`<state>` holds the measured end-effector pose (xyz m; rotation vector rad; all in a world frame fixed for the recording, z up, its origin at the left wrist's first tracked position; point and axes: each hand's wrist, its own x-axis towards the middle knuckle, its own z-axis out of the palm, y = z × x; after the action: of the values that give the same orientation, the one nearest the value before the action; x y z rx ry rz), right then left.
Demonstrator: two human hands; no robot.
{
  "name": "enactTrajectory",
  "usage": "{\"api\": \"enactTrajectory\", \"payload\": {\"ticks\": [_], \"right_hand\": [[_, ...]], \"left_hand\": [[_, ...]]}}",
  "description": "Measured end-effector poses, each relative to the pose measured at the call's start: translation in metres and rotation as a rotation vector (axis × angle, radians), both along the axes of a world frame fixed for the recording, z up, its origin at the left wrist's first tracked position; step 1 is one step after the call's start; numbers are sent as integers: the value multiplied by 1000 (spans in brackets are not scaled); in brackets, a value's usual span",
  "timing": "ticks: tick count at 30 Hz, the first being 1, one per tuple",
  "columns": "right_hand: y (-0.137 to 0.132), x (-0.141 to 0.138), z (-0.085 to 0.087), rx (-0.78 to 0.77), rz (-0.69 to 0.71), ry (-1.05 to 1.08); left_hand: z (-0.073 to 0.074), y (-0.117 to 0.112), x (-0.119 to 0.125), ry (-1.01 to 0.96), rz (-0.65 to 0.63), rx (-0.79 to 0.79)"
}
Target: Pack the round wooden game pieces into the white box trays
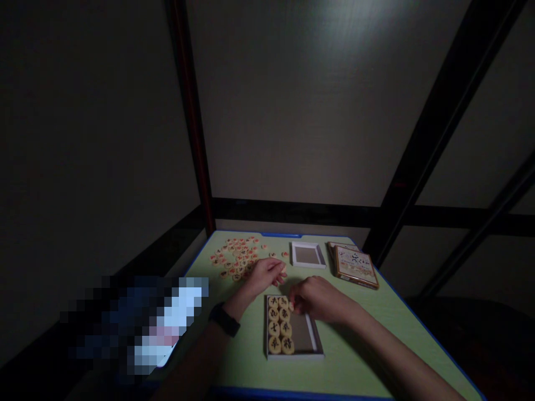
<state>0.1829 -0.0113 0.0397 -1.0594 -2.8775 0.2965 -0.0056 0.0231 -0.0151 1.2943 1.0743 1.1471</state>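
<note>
In front of me lies an open shallow box [320,354] with Chinese chess pieces [285,328] in two columns on its left side. Their black characters face up, and the right part of the box shows bare bottom. My right hand [315,298] is closed over the box's upper edge, pinching a chess piece [291,306] beside the top of the second column. Farther back, my left hand [267,274] is closed, with a pale chess piece [283,268] at its fingertips. Beyond it spreads a loose pile of chess pieces [240,257] with red and black characters.
A second shallow white tray [308,255] sits at the back of the green table [401,334]. To its right are stacked printed boxes [355,264]. The table has a blue edge, with walls behind it. A blurred, pixelated area covers the lower left.
</note>
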Motion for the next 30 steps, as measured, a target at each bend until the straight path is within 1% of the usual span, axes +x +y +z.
{"api": "enactTrajectory", "payload": {"ticks": [7, 10, 11, 13, 16, 18, 24, 28, 30], "right_hand": [[4, 1, -6, -16, 3, 37], [6, 4, -6, -66, 31, 103], [6, 5, -5, -66, 21, 131], [6, 5, -3, -12, -59, 188], [5, 3, -2, 144, -204, 255], [5, 0, -4, 211, -234, 271], [5, -4, -13, 261, -200, 201], [7, 2, -8, 244, -162, 263], [8, 6, -3, 212, -129, 315]], "left_hand": [[7, -4, -1, 26, -33, 26], [8, -4, -1, 29, -45, 44], [8, -5, -1, 29, -49, 49], [8, -5, -1, 28, -59, 58], [9, -7, -1, 29, -90, 65], [10, -9, -1, 26, -124, 64], [12, -12, -2, -36, -219, 7], [12, -11, 1, -41, -199, 22], [14, -11, 2, -62, -218, 40]]}}
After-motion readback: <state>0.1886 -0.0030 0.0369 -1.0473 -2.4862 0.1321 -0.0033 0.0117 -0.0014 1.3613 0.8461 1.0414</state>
